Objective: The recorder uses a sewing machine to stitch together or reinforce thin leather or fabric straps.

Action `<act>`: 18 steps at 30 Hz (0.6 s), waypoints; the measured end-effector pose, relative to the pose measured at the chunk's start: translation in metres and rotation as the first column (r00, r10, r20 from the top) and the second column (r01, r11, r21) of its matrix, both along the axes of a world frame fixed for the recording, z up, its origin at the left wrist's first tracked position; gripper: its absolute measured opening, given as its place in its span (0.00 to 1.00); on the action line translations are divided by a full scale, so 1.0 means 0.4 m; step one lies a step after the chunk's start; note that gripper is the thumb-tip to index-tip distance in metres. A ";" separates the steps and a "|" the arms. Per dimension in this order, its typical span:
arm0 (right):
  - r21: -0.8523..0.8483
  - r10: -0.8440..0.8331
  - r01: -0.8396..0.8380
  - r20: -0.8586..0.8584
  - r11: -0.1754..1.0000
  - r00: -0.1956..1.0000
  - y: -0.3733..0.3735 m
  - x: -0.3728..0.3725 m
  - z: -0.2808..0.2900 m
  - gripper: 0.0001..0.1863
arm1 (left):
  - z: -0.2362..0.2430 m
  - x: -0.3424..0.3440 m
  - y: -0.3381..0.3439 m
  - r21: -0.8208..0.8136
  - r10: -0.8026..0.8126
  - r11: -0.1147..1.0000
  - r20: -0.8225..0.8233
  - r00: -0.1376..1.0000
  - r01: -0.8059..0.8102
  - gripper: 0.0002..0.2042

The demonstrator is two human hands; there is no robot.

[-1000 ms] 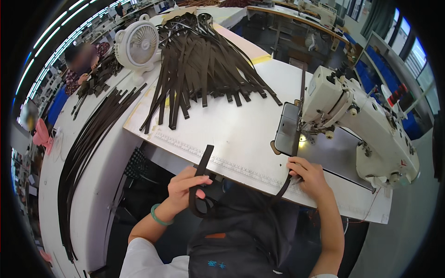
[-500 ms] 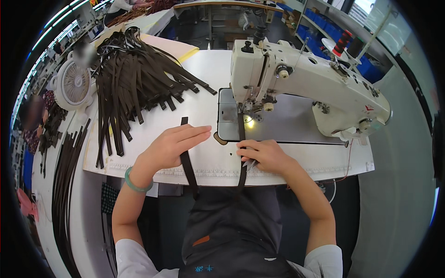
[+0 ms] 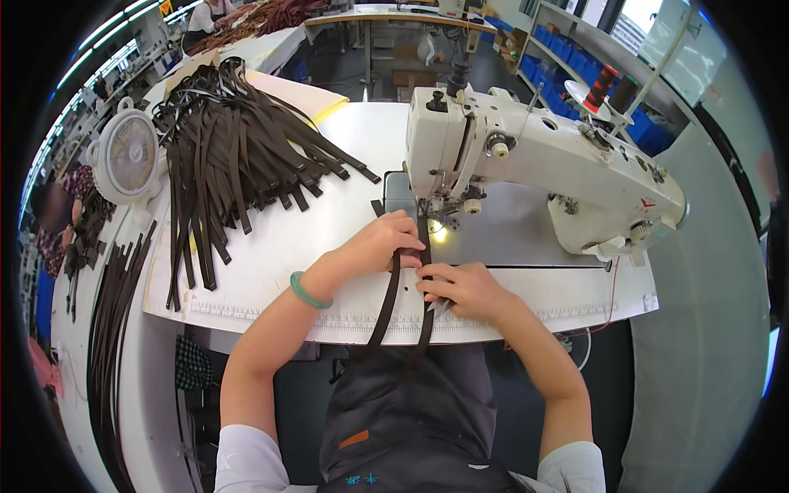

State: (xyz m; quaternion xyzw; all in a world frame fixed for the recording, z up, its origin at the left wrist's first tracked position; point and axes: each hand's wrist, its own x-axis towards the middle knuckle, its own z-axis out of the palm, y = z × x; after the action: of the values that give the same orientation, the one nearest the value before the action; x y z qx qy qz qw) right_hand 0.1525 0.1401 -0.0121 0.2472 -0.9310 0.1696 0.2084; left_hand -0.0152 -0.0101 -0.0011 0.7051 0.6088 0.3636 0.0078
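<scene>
A dark brown strap (image 3: 426,324) runs from below the needle of the white sewing machine (image 3: 460,148), over the table's front edge, toward my lap. My right hand (image 3: 468,292) is closed at this strap in front of the needle plate. Under its fingers pokes a silvery pointed tool (image 3: 441,307), perhaps thread snips; its kind is mostly hidden. My left hand (image 3: 374,246), with a green bangle on the wrist, pinches beside the same strap. Another length of strap (image 3: 383,308) passes through that hand, its short end showing past the knuckles and its tail hanging over the edge.
A large heap of dark straps (image 3: 238,148) covers the table's back left, near a white fan (image 3: 127,156). More long strips (image 3: 115,345) lie at far left. A printed ruler (image 3: 271,316) follows the front edge. Thread spools (image 3: 600,89) stand behind the machine. Another person works far back.
My left hand has moved right, from beside the plate to the strap at the needle, carrying its strap along; its fingers have closed. The right hand stays nearly in place. The view has shifted slightly.
</scene>
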 end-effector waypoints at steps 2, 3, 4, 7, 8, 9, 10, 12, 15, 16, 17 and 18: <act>0.009 -0.005 0.005 0.007 1.000 1.000 -0.001 0.000 0.004 0.11 | -0.005 0.002 -0.003 0.041 0.026 0.999 -0.081 0.996 -0.023 0.13; 0.018 -0.010 0.010 0.014 1.000 1.000 -0.002 -0.002 0.008 0.11 | -0.002 -0.001 -0.004 0.042 0.028 0.999 -0.084 0.996 -0.025 0.13; 0.020 -0.009 0.009 0.014 1.000 1.000 -0.002 -0.002 0.009 0.11 | 0.000 0.001 -0.005 0.055 0.042 0.998 -0.096 0.994 -0.037 0.14; -0.003 0.023 -0.023 -0.013 1.000 1.000 -0.001 -0.006 0.015 0.11 | -0.005 0.007 -0.005 0.090 0.058 0.995 -0.134 0.989 -0.047 0.15; 0.003 0.008 -0.008 0.004 1.000 1.000 -0.001 -0.001 0.010 0.11 | -0.009 0.005 -0.004 0.109 0.058 0.993 -0.161 0.985 -0.041 0.15; 0.010 -0.006 0.005 0.019 1.000 1.000 0.001 0.003 0.008 0.11 | -0.012 0.007 -0.003 0.105 0.062 0.993 -0.157 0.986 -0.046 0.15; 0.023 0.000 -0.001 0.024 1.000 1.000 0.000 0.005 0.014 0.12 | -0.013 0.010 -0.005 0.103 0.072 0.993 -0.157 0.985 -0.056 0.15; 0.028 0.005 -0.006 0.049 1.000 0.999 -0.009 0.002 0.015 0.15 | -0.019 0.011 -0.018 0.095 0.094 0.992 -0.159 0.983 -0.079 0.15; 0.033 0.012 -0.014 0.060 0.999 0.998 -0.013 0.006 0.014 0.17 | -0.026 0.013 -0.025 0.120 0.099 0.989 -0.146 0.984 -0.082 0.13; 0.032 -0.010 0.008 0.074 0.999 0.997 -0.011 0.011 0.019 0.19 | -0.021 0.018 -0.019 0.108 0.093 0.991 -0.142 0.986 -0.078 0.13; 0.035 0.015 -0.017 0.064 0.999 0.998 -0.010 0.012 0.018 0.19 | -0.021 0.019 -0.016 0.125 0.086 0.990 -0.138 0.987 -0.068 0.14; 0.035 0.001 -0.003 0.071 0.999 0.997 -0.008 0.013 0.018 0.19 | -0.022 0.019 -0.017 0.122 0.089 0.990 -0.146 0.985 -0.071 0.14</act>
State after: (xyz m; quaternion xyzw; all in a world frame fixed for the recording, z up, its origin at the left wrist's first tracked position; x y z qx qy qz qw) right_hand 0.1579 0.1369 -0.0050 0.2455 -0.9404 0.1620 0.1705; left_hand -0.0077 -0.0170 -0.0098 0.7049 0.6130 0.3440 -0.0943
